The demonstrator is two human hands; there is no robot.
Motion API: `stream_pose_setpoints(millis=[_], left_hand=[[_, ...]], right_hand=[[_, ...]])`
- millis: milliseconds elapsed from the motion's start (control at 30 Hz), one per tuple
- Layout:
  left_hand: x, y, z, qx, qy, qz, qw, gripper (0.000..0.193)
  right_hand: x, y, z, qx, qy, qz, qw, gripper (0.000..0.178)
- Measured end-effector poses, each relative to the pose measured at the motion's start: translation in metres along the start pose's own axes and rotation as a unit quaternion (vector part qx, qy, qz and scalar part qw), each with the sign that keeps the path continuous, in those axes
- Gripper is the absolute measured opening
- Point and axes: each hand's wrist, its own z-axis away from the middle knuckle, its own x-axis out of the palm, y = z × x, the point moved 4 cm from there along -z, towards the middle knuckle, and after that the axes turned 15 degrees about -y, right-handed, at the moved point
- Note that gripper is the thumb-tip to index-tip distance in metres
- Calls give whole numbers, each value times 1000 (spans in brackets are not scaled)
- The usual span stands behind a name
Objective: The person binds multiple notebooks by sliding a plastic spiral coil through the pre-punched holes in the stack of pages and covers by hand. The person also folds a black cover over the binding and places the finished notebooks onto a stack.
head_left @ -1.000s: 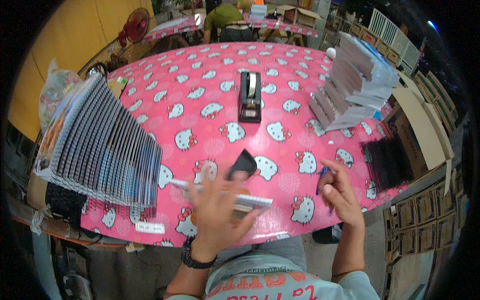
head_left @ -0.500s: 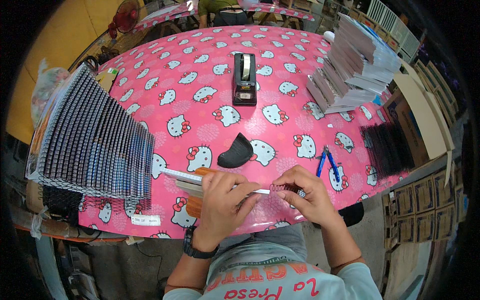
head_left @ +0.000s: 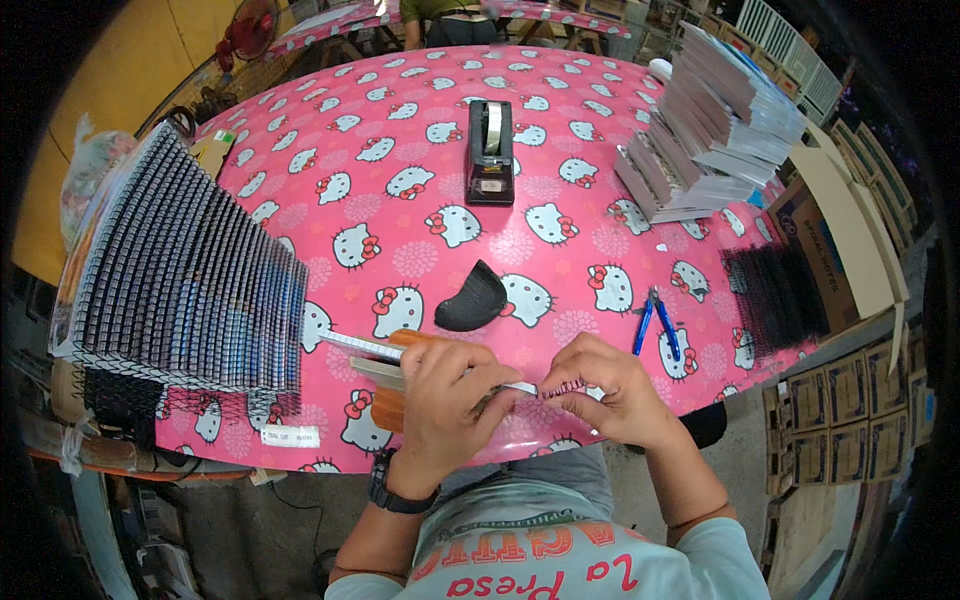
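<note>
Near the table's front edge, my left hand (head_left: 448, 402) is closed around a thin white-edged pad (head_left: 362, 346), seen almost edge-on. Under and beside it lies an orange-brown wooden piece (head_left: 383, 409); how they touch is hidden by the hand. My right hand (head_left: 622, 392) pinches a dark spiral binding coil (head_left: 566, 387) between thumb and fingers. The coil's left end meets the pad's right end, just off the left fingertips. A black curved pad (head_left: 472, 297) lies beyond my hands. Blue-handled cutters (head_left: 656, 325) rest to the right.
A tall stack of coil-bound books (head_left: 190, 270) stands at left. Stacked unbound booklets (head_left: 705, 135) lean at back right, beside a pile of black coils (head_left: 770, 300) and a cardboard box (head_left: 820, 255). A tape dispenser (head_left: 490, 165) sits mid-table. Another person (head_left: 450, 25) is at the far table.
My right hand has shifted slightly left and its fingers have moved along the coil, bringing the coil against the pad's end. The left hand keeps its grip.
</note>
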Motion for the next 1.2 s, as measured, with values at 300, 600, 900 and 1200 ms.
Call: stream_pose_setpoints(millis=[300, 600, 900, 1200], left_hand=[[4, 12, -7, 27, -61, -22, 998, 24], [1, 19, -12, 12, -87, -11, 996, 21], [-2, 16, -11, 7, -87, -39, 995, 19], [-2, 13, -14, -26, -127, -18, 991, 18]], right_hand=[[-1, -6, 0, 92, -45, -14, 995, 50], [1, 122, -85, 13, -12, 272, 962, 65], [34, 132, -93, 37, -40, 282, 958, 61], [39, 145, 12, 8, 7, -617, 787, 72]])
